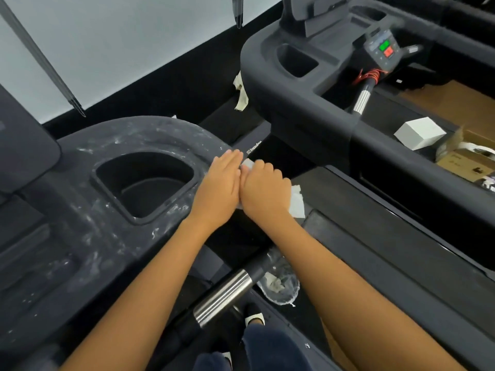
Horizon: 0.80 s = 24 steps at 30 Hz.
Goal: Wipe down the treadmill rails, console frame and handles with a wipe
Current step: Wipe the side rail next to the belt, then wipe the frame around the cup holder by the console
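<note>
At the right edge of the one dusty, white-smeared console frame [107, 140], one crumpled white wipe [296, 203] is held by the right hand [263, 191], fingers curled over it; the left hand [218, 188] lies flat beside it, fingers straight.

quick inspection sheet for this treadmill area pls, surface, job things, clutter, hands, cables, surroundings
surface: console frame smeared with white residue around the cup holder
job's things: white wipe under the right hand at the console's edge; metal-banded handle below
clutter: clear plastic bag of crumpled scraps beside the handle; white box and cardboard box at right
grippers: left hand flat on the console edge; right hand curled over the wipe
cables: red coiled cord on the second treadmill
surroundings: grey wall behind
</note>
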Motion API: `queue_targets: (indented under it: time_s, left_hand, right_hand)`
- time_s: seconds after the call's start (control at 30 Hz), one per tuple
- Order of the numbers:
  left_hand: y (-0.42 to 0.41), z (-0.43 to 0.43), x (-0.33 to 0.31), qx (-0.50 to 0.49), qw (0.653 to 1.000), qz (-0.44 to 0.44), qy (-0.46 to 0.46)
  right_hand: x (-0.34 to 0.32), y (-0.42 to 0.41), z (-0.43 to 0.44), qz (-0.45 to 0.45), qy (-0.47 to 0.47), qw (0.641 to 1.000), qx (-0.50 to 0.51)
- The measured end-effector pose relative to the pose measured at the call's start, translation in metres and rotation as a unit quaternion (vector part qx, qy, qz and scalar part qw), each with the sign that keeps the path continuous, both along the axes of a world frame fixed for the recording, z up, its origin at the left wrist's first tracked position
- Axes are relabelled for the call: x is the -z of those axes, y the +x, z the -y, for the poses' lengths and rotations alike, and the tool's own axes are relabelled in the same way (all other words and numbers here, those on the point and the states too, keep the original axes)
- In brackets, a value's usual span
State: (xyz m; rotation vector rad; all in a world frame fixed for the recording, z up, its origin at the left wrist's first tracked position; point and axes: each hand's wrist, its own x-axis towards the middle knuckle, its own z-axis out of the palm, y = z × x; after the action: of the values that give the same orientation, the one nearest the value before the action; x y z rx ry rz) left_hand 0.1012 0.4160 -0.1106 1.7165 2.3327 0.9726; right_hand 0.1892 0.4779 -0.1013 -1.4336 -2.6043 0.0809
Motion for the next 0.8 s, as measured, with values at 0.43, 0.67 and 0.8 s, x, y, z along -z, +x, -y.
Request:
queue_targets:
  time_s: [0.43,0.67,0.8]
  left_hand:
    - [-0.012,0.013,-0.005,-0.027,0.995,-0.068,-0.070]
    - [-0.015,0.023,-0.007,-0.099,0.991,-0.025,-0.083]
    - [-0.012,0.022,-0.007,-0.110,0.987,-0.056,-0.103]
  right_hand:
    - [0.003,0.008,-0.015,0.014,-0.006,0.999,-0.044]
    - [0.008,-0.049,-0.030,0.037,-0.008,0.990,-0.135]
    - [0.005,-0.003,-0.012,-0.010,0.069,0.995,-0.074]
